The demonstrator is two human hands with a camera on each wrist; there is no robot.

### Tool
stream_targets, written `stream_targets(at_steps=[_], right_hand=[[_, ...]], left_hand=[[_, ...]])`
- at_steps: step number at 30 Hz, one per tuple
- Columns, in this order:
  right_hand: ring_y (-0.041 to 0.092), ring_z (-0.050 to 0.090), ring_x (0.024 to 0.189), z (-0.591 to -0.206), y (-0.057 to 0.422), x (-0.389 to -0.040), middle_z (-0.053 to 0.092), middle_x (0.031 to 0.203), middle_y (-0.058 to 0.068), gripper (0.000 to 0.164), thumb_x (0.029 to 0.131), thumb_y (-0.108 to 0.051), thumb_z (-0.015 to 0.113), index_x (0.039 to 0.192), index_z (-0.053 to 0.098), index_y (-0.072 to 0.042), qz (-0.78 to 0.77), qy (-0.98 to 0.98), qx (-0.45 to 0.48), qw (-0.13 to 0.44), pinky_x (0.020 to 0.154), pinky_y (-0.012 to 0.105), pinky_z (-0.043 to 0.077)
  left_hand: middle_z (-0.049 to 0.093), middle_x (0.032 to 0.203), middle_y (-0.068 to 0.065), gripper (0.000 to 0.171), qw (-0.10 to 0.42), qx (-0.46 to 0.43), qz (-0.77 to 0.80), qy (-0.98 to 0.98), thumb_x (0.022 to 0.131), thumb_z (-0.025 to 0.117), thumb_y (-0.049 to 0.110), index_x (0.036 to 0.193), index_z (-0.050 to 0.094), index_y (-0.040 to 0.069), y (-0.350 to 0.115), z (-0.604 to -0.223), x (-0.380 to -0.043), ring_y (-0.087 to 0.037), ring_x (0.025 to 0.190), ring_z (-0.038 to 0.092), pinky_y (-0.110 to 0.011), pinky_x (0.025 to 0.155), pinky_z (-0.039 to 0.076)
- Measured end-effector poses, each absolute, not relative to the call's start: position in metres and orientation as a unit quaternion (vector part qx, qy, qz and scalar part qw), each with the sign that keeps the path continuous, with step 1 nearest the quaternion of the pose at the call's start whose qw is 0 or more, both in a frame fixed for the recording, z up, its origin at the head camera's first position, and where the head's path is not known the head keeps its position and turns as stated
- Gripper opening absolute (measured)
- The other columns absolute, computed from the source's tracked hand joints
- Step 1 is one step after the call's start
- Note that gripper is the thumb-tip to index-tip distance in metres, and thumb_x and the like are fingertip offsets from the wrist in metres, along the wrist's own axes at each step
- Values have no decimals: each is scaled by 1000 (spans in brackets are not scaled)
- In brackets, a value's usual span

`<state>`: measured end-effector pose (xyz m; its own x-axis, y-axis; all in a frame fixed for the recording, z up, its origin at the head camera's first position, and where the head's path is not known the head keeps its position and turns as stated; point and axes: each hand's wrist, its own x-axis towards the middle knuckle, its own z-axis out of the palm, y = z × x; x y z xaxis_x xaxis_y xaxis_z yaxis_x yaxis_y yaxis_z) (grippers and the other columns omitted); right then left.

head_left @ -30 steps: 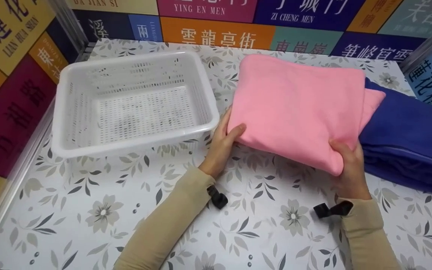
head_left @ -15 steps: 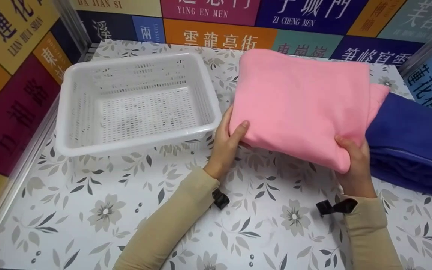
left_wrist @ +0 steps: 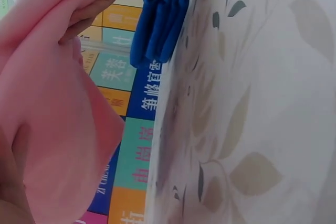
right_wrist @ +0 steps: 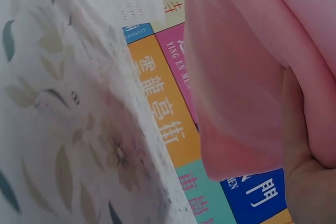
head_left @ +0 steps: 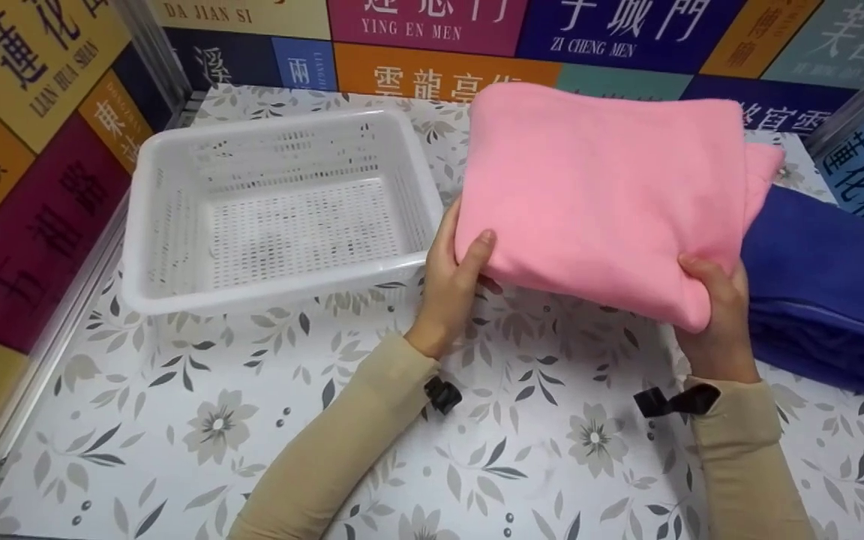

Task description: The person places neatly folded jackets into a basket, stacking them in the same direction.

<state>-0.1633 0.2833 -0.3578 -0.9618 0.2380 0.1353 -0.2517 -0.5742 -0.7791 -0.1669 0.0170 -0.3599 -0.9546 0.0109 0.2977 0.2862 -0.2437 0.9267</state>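
A folded pink fleece cloth (head_left: pixel 604 195) is held up off the table between both hands, as the gap beneath it in the wrist views shows. My left hand (head_left: pixel 451 277) grips its near left corner, thumb on top and fingers underneath. At the near right corner, my right hand (head_left: pixel 721 315) holds it the same way, the thumb pressing a dent into the fabric. One layer sticks out as a point on the right side. In the left wrist view, the cloth's underside (left_wrist: pixel 52 119) hangs loosely; the right wrist view shows its sagging lower fold (right_wrist: pixel 236 103).
A white perforated plastic basket (head_left: pixel 282 292) stands at the left. To the right lies a folded dark blue cloth (head_left: pixel 829 277), partly behind the right hand and the pink cloth. Colourful lettered panels (head_left: pixel 432 26) border the flower-patterned table (head_left: pixel 327 450).
Both hands have raised the pink cloth a little and moved it slightly towards the back panels. The grip looks the same. The whole view has shifted slightly; basket and blue cloth stay in place.
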Motion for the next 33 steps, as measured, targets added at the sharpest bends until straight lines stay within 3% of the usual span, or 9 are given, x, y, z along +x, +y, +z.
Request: stream_targets(at_steps=[4, 6, 11, 15, 18, 26, 33], right_hand=[[22, 48, 90, -353, 281, -166, 48, 102, 13, 33, 77, 9, 50, 109, 44, 4, 883, -448, 27, 137, 79, 30, 39], [22, 47, 89, -351, 280, -167, 48, 102, 13, 33, 76, 8, 50, 108, 44, 5, 881, -451, 29, 140, 79, 30, 39], [22, 49, 86, -346, 276, -170, 51, 99, 14, 31, 74, 9, 49, 105, 45, 6, 890, -430, 41, 147, 77, 31, 39], [24, 50, 85, -342, 271, -174, 53, 98, 16, 32, 73, 11, 49, 105, 45, 8, 902, -403, 65, 143, 78, 32, 40], [24, 49, 86, -340, 268, -175, 52, 98, 16, 33, 72, 11, 48, 105, 45, 7, 897, -410, 71, 148, 79, 32, 39], [23, 48, 86, -333, 255, -180, 51, 97, 15, 33, 71, 9, 51, 104, 46, 7, 887, -428, 68, 162, 79, 32, 38], [23, 48, 85, -331, 240, -187, 52, 95, 15, 30, 72, 9, 49, 101, 48, 6, 877, -441, 78, 176, 79, 31, 39]], left_hand=[[41, 130, -4, 59, 108, -130, -775, -609, 89, 49, 22, 140, 24, 7, 16, -354, -166, -17, 92, 55, -34, 76, 49], [43, 128, -6, 60, 106, -133, -779, -603, 88, 49, 22, 140, 24, 7, 15, -351, -166, -16, 91, 56, -35, 76, 49], [50, 114, -9, 61, 84, -136, -790, -591, 88, 50, 23, 141, 23, 9, 9, -342, -167, -26, 57, 54, -48, 46, 47], [43, 129, -9, 60, 111, -138, -775, -606, 87, 50, 21, 139, 26, 4, 3, -333, -169, -18, 93, 56, -37, 78, 49], [35, 137, -9, 60, 130, -137, -765, -616, 86, 50, 19, 138, 27, 1, 1, -328, -170, -11, 117, 40, -25, 98, 32], [37, 136, -9, 60, 145, -140, -763, -614, 85, 49, 20, 137, 27, 0, -9, -320, -171, -12, 117, 40, -26, 100, 30], [41, 132, -6, 60, 147, -112, -764, -618, 82, 49, 19, 136, 31, 2, -22, -314, -175, -14, 112, 44, -26, 95, 35]])
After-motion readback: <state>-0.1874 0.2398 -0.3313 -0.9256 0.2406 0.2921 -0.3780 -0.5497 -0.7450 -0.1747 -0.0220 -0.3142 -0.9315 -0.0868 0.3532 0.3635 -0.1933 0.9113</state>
